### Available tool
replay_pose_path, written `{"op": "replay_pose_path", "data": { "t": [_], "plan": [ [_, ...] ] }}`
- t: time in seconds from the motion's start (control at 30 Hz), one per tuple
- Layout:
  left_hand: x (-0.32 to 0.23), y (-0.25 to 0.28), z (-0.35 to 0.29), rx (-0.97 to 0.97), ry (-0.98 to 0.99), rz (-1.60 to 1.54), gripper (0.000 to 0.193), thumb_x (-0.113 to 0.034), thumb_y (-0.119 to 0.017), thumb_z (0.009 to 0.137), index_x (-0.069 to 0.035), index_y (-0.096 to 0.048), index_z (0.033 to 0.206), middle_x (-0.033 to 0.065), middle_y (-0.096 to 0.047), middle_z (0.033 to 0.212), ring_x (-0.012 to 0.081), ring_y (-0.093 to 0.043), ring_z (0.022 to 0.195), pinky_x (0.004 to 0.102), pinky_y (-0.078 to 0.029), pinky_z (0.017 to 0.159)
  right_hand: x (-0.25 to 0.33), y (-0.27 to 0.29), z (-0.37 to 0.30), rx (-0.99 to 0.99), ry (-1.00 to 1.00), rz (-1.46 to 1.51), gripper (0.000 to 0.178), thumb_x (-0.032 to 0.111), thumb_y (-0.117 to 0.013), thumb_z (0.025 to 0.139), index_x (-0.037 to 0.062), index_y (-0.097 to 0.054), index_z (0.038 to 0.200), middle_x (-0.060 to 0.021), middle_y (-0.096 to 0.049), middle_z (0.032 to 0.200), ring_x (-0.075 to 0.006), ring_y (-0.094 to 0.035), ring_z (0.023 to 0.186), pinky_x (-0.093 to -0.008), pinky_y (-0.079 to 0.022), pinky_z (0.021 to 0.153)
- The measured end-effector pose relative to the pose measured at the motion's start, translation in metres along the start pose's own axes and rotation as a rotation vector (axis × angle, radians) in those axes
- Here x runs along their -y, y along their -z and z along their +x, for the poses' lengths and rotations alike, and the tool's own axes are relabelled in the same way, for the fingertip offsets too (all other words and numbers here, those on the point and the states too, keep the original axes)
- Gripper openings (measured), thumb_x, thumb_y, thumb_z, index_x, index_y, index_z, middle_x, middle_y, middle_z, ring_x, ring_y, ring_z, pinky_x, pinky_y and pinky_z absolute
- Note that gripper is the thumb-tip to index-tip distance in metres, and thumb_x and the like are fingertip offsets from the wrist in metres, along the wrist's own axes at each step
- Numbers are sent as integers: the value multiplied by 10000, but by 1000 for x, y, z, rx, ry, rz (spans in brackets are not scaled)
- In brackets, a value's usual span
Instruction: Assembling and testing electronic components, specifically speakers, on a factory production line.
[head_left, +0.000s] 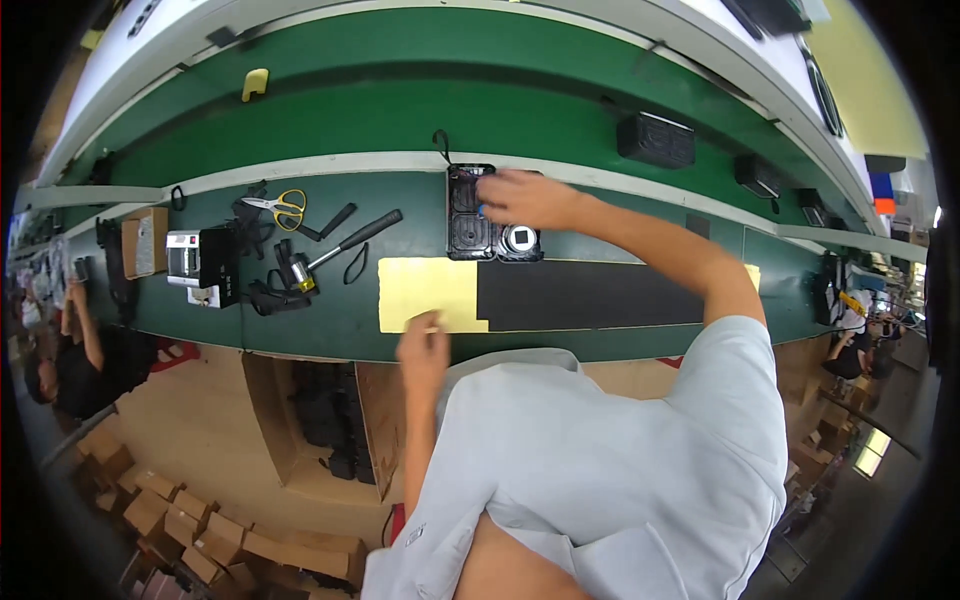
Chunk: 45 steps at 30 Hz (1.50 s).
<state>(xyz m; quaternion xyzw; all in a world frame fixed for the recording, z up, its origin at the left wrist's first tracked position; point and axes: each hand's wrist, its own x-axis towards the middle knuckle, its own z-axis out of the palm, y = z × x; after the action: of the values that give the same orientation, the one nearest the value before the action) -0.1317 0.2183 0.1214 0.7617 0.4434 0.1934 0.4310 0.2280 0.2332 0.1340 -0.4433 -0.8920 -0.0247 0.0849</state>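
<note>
An open black case (pixel 468 228) lies on the bench in front of me, with compartments showing. My right hand (pixel 527 200) reaches over its upper right part with bent fingers. A small blue bit shows at the fingertips, but what they grip is hidden. Just below that hand, a round silver and white part (pixel 519 238) sits in the case's right side. My left hand (pixel 424 345) is at the near edge of a yellow sheet (pixel 425 290), its fingers curled together. Something small and pale may be between them; I cannot make it out. A long black sheet (pixel 590 295) covers part of the yellow one.
To the left lie yellow-handled scissors (pixel 290 210), a hammer-like tool with a black grip (pixel 370 228), black straps and a black-and-white machine (pixel 202 262). Black boxes (pixel 655 140) stand at the back right. An open carton (pixel 375 420) with black items is below the bench.
</note>
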Motion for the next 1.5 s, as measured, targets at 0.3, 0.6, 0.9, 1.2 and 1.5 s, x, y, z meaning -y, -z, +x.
{"op": "replay_pose_path", "data": {
  "t": [0.3, 0.6, 0.9, 1.2, 1.5],
  "plan": [
    [-37, -134, 44, 429, -436, 625, 534, -97, -638, 848, 0, -455, 1340, 159, -503, 1331, 330, -676, 920, 399, -577, 734, 130, -14, -113, -635, -1195, 459, 127, 52, -636, 849, 37, -657, 973, -140, -626, 927, -332, -631, 901, -402, -502, 781],
    [-30, -165, 79, 269, -489, 702, 71, -93, -623, 860, -42, -602, 906, 122, -619, 929, 319, -693, 717, 415, -571, 612, 201, -81, -112, -896, -1588, 1303, 151, 117, -625, 938, 28, -665, 1052, -39, -653, 898, -136, -642, 800, -284, -514, 715],
    [-83, -144, 87, 115, -443, 81, 114, -19, -699, 788, 15, -668, 892, 143, -676, 910, 326, -657, 795, 372, -521, 721, 106, -103, -88, -1230, -872, 2668, 614, 580, -506, 948, 88, -537, 1313, -168, -605, 1271, -353, -596, 1125, -601, -450, 974],
    [1, -95, 144, -5, 321, -66, 424, -280, -541, 977, 24, -477, 1265, 278, -521, 1265, 482, -581, 1014, 503, -448, 965, 88, -63, -53, -1373, -1085, 2453, 531, 496, -535, 941, 108, -559, 1303, -118, -633, 1237, -328, -577, 1171, -583, -437, 1003],
    [-31, -91, 173, -37, -567, 251, 474, -105, -608, 857, -165, -580, 1326, 188, -414, 1463, 387, -407, 1331, 527, -364, 1051, 91, -37, -30, -1329, -1172, 2107, 368, 325, -587, 958, 132, -528, 1265, -55, -644, 1162, -206, -632, 1057, -405, -504, 936]
  ]
}}
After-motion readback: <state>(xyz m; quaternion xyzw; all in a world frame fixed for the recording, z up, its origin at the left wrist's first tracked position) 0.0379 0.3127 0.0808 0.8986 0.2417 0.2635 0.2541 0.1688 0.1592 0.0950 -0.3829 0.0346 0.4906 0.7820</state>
